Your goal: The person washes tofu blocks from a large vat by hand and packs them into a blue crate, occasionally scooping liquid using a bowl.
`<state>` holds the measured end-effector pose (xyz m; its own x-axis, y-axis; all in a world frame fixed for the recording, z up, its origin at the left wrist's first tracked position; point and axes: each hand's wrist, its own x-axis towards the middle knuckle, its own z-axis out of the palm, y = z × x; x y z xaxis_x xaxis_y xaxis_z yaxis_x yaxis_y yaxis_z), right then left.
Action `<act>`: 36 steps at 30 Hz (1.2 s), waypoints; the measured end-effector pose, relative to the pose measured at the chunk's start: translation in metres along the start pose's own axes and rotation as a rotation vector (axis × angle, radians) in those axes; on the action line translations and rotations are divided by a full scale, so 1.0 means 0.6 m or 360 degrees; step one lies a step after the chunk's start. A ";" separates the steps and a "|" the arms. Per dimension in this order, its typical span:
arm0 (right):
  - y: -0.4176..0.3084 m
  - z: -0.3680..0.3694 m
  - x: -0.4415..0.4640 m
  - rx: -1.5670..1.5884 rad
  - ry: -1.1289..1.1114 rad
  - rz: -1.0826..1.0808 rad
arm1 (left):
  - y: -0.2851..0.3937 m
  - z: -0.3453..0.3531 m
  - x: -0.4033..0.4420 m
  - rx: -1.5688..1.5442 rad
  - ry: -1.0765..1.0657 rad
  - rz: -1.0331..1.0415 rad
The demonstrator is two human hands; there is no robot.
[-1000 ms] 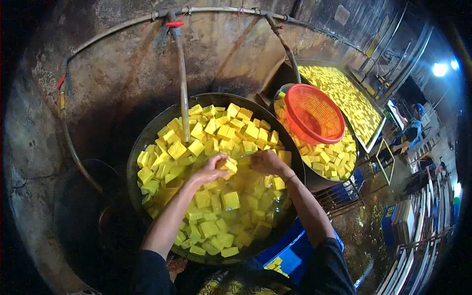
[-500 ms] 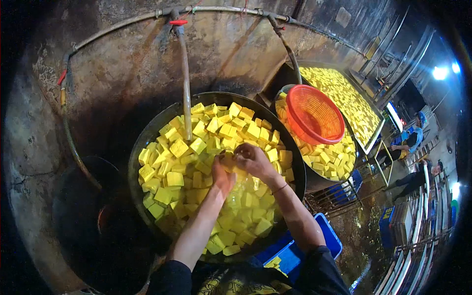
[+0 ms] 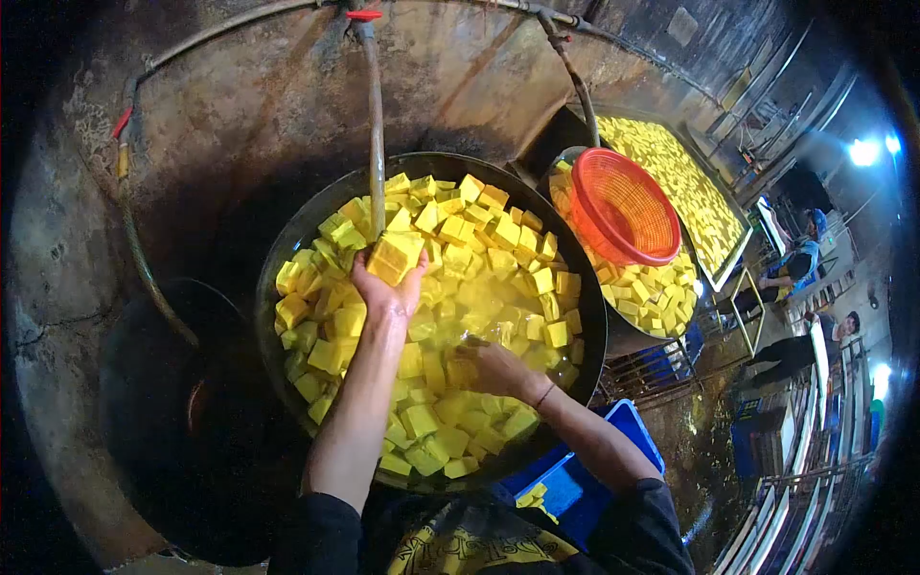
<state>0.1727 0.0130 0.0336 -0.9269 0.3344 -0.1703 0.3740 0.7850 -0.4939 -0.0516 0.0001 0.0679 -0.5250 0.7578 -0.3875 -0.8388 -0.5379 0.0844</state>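
A wide round metal vat (image 3: 271, 383) is full of water and pale-to-bright yellow blocks that look like tofu (image 3: 422, 422). My left hand (image 3: 386, 295) is closed around one yellow tofu block (image 3: 396, 257), holding it above the others, close to the end of the hanging pipe (image 3: 376, 134). My right hand (image 3: 494, 369) dips into the cloudy yellow water right of the middle. Its fingers are under the surface and partly hidden, so whether they grip anything does not show.
An orange-red plastic basket (image 3: 628, 206) rests on a second vat of yellow blocks (image 3: 652, 297). Behind it is a large tray of blocks (image 3: 685, 182). A blue crate (image 3: 580, 494) stands by my right arm, a dark drum (image 3: 182, 431) at left. Two people are farther right.
My hands, together over the middle before, are now apart. The left has moved left and up with a tofu block; the right has gone down into the water.
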 end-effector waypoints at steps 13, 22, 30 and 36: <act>-0.011 -0.135 -0.014 0.1716 0.0283 0.0259 | 0.077 -0.005 -0.033 0.0165 -0.0117 0.0158; 0.005 -0.216 -0.363 0.1142 0.0510 0.0446 | 0.051 -0.028 0.015 0.0283 -0.0161 0.0013; -0.020 -0.177 -0.276 0.0433 0.0802 0.0593 | 0.028 -0.026 -0.014 0.0206 -0.0180 0.0023; 0.045 -0.038 -0.035 -0.0249 0.0649 0.0775 | 0.024 -0.030 -0.035 0.0149 -0.0141 0.0001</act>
<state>0.2029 0.0390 0.0432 -0.5753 0.8179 0.0091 0.7769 0.5499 -0.3068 -0.0497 -0.0303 0.0606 -0.5326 0.7893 -0.3054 -0.8461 -0.5046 0.1717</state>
